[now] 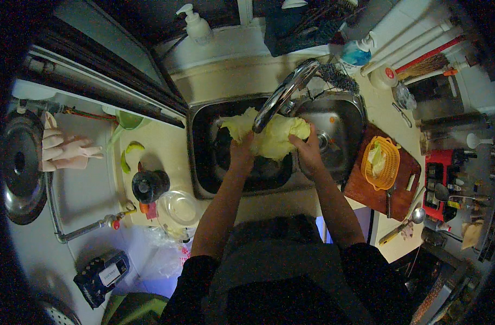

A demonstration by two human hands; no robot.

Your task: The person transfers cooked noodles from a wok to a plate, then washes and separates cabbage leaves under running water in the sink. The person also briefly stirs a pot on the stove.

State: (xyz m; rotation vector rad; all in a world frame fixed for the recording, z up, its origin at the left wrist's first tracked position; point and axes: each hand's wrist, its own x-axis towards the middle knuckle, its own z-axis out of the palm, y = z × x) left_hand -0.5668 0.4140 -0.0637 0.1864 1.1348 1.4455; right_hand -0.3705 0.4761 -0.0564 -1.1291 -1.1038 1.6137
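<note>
Both of my hands hold pale yellow-green cabbage leaves [273,140] over a double stainless-steel sink [294,178]. My left hand [242,150] grips the leaves on the left, above the larger basin. At the right end of the leaves, near the divider, my right hand [306,146] has its thumb and fingers around their edge. A chrome faucet [286,93] reaches over the leaves and hides part of them. Whether water runs cannot be told. Small orange bits lie in the right basin.
Right of the sink, an orange plastic basket [380,162] with leaf pieces and a knife [389,203] rest on a wooden cutting board [406,162]. A clear plastic lid or bowl [180,208] sits left of the sink. Behind stand a white pump bottle [196,26] and a blue soap bottle [356,53].
</note>
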